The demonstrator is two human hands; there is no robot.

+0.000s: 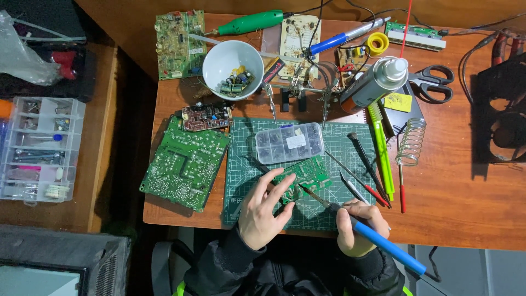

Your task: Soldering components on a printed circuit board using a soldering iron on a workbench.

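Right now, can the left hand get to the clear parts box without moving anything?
Probably yes. The left hand rests on the small green board, and the clear parts box sits just beyond that board on the cutting mat. Nothing stands between them; the soldering iron is off to the right.

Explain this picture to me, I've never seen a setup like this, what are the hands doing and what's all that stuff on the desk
This is one picture from a camera worn on a person's head, looking down at a wooden desk. There is no machine, just two bare hands. The left hand steadies a small green circuit board on a green cutting mat. The right hand holds a blue-handled soldering iron, its tip at the board. Around them lie a clear parts box, a white bowl of small components, a larger green board, scissors, a spray can and several hand tools.
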